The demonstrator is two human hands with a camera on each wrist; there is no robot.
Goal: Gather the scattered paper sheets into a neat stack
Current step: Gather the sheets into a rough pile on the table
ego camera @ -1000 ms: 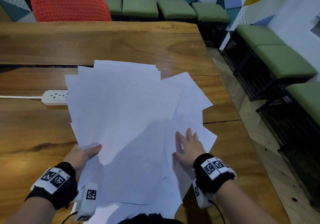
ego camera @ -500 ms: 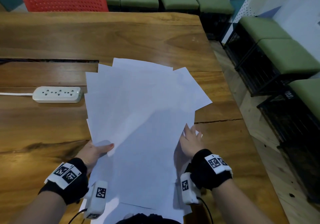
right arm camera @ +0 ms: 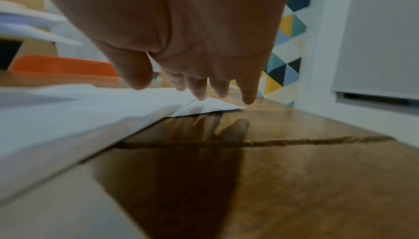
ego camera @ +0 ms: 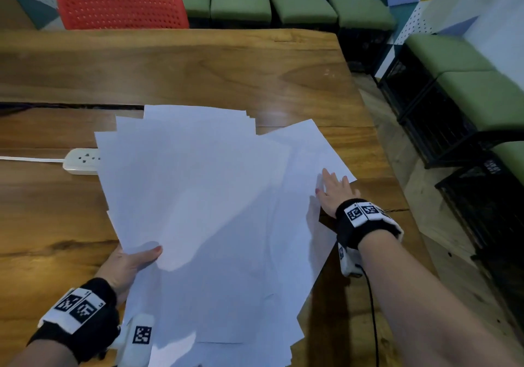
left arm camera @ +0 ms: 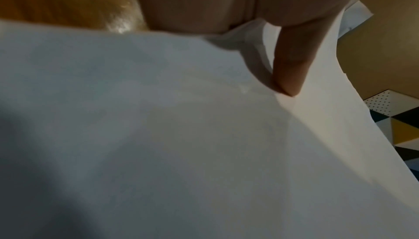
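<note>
Fanning paper sheets (ego camera: 204,196), hands (ego camera: 127,264) at edges

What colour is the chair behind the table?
Red-orange, with a perforated back; the chair shows best in the head view.

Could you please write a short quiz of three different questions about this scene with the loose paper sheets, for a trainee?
1. True or false: the fanned white paper sheets already form a neat, squared stack.
2. Multiple choice: what is the left hand doing? A) resting flat on the brown wooden table; B) gripping the sheets at their left edge, thumb on top; C) holding the white power strip.
3. Fill in: the right hand lies with straight fingers at the ____ corner of the spread sheets.

Key: 1 false, the sheets are still fanned out with many corners showing. 2 B. 3 right.
</note>
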